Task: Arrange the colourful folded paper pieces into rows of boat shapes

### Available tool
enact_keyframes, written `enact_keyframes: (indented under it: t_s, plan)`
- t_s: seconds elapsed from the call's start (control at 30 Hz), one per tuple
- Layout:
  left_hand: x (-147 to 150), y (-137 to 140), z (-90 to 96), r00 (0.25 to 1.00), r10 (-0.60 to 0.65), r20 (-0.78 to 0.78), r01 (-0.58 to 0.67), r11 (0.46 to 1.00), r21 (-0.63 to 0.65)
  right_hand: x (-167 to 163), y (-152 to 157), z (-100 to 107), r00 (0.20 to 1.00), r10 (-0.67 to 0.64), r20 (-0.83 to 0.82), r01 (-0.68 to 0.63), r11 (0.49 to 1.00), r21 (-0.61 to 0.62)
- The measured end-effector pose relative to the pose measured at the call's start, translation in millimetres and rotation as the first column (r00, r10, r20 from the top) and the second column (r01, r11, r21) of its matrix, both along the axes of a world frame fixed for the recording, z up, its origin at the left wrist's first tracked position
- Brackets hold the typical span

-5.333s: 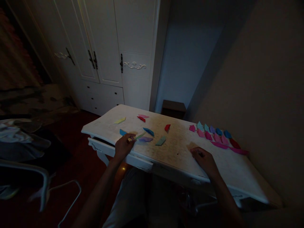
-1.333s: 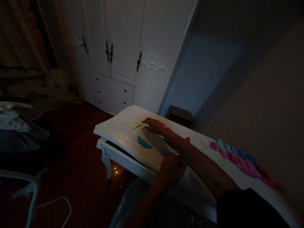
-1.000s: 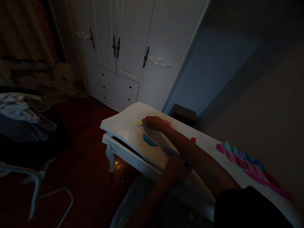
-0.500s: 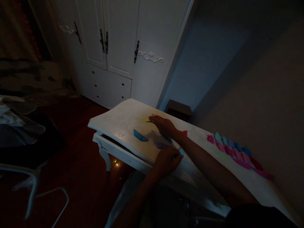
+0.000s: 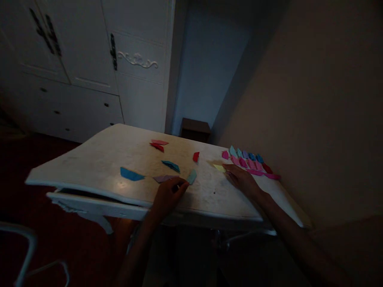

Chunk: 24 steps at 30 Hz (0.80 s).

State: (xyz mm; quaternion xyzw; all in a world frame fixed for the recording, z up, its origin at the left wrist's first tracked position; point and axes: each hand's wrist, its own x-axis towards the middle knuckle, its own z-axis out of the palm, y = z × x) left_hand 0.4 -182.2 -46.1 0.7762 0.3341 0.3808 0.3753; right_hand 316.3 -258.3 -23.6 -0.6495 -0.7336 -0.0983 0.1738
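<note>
The right hand (image 5: 243,179) pinches one end of a yellow folded paper (image 5: 219,168) over the white table (image 5: 101,148), near the rows of little folded papers (image 5: 243,163) by the wall. The left hand (image 5: 168,194) has its fingertips close together at a pale green folded paper (image 5: 192,175), but I cannot tell if it grips it. A purple folded paper (image 5: 164,178) lies just beside the left hand.

I can read no words, labels, brands or numbers from where I stand. The folded papers (image 5: 132,174) on the table (image 5: 95,155) show me only plain colour, and the raised scrollwork (image 5: 137,59) on the wardrobe door (image 5: 140,99) is ornament, with no lettering in it.
</note>
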Motion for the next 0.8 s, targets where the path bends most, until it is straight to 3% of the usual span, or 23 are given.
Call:
enact_keyframes:
  t_s: [0.13,0.3,0.57,0.7,0.8]
  plan:
    - [0,2,1.0,0.999,0.033,-0.016,-0.033,0.999,-0.007,33,-31,-8,0.986,-0.159,0.052,0.160,0.987,-0.025]
    - [0,3,1.6,0.996,0.079,-0.034,-0.080,0.996,-0.037,51,-41,-12,0.953,-0.271,0.136,0.285,0.954,-0.094]
    - [2,1,7.7,0.987,0.135,-0.086,-0.141,0.988,-0.067,63,-42,-23,0.952,-0.300,0.055,0.303,0.951,-0.059]
    - [3,0,7.0,0.982,0.162,-0.101,-0.168,0.985,-0.046,56,-45,-27,0.955,-0.297,0.026,0.297,0.955,0.011]
    - [4,-1,5.5,0.976,0.183,-0.115,-0.187,0.982,-0.022,46,-45,-27,0.967,-0.252,0.032,0.252,0.968,-0.004]
